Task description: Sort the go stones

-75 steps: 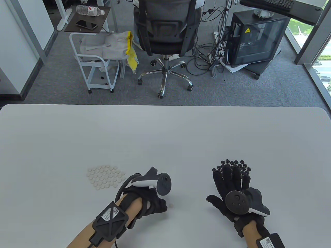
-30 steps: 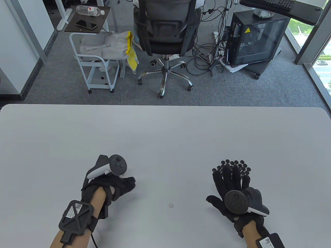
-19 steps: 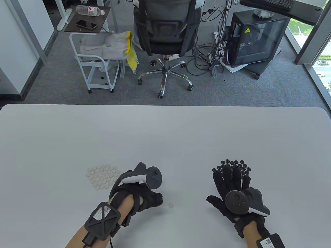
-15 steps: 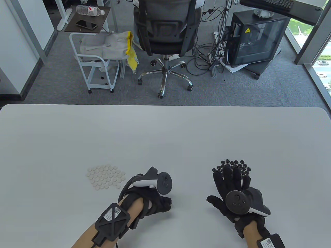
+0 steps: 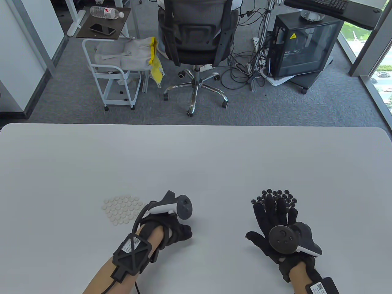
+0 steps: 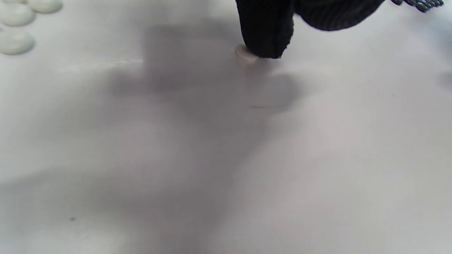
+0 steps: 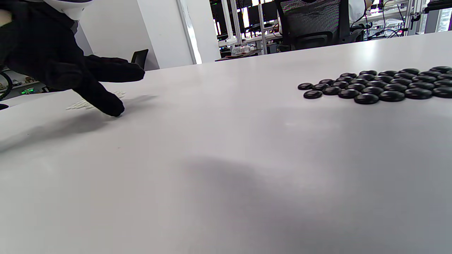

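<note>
A flat cluster of white stones (image 5: pixel 124 209) lies left of centre, and a cluster of black stones (image 5: pixel 277 193) lies at the right. My left hand (image 5: pixel 180 232) is just right of the white cluster. In the left wrist view one straight fingertip (image 6: pixel 266 35) presses down on a single white stone (image 6: pixel 243 56); the table view hides that stone under the hand. My right hand (image 5: pixel 274 214) lies flat with its fingers spread over the near part of the black cluster. The right wrist view shows the black stones (image 7: pixel 381 86) and the left hand (image 7: pixel 70 70) with a finger touching the table.
The white table (image 5: pixel 196 159) stretches bare beyond both clusters to its far edge. Behind it on the floor stand an office chair (image 5: pixel 196 36), a white cart (image 5: pixel 113 70) and a computer case (image 5: pixel 301 46).
My left hand went from the white cluster to the lone white stone at centre, covered it, and has now drawn back left with the stone under its fingertip. The right hand stayed put.
</note>
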Available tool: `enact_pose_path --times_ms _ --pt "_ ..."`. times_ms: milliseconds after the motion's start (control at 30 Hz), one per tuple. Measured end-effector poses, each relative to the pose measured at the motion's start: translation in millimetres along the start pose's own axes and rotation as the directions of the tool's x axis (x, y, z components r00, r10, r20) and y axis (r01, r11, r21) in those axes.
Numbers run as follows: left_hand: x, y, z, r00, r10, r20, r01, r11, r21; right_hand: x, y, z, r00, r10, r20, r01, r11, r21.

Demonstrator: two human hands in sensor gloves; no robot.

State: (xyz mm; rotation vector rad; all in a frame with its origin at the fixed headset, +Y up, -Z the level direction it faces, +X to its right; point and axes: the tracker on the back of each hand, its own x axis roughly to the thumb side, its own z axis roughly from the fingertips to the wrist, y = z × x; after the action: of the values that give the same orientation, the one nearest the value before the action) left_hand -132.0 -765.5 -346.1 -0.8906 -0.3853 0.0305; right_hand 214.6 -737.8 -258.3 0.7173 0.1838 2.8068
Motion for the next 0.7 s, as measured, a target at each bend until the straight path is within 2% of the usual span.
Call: enact_pose_path --times_ms 200,367,700 --pt "-50.9 4.4 10.4 0.988 0.11 -0.105 -0.108 0.994 0.027 -0.5 0.3 0.1 1.0 -0.001 -0.001 0.001 1.0 0.007" --pt "-82.2 3.0 18.8 0.972 0.175 -0.157 -0.168 0.984 0.056 -1.1 1.4 -1.2 1.0 -0.001 -0.003 0.001 1.0 0.017" --pt "-99.6 2.9 28.0 0.956 0.235 -0.175 -0.222 0.971 0.095 0.3 2.6 -2.3 1.0 -0.003 -0.001 0.003 1.0 0.027"
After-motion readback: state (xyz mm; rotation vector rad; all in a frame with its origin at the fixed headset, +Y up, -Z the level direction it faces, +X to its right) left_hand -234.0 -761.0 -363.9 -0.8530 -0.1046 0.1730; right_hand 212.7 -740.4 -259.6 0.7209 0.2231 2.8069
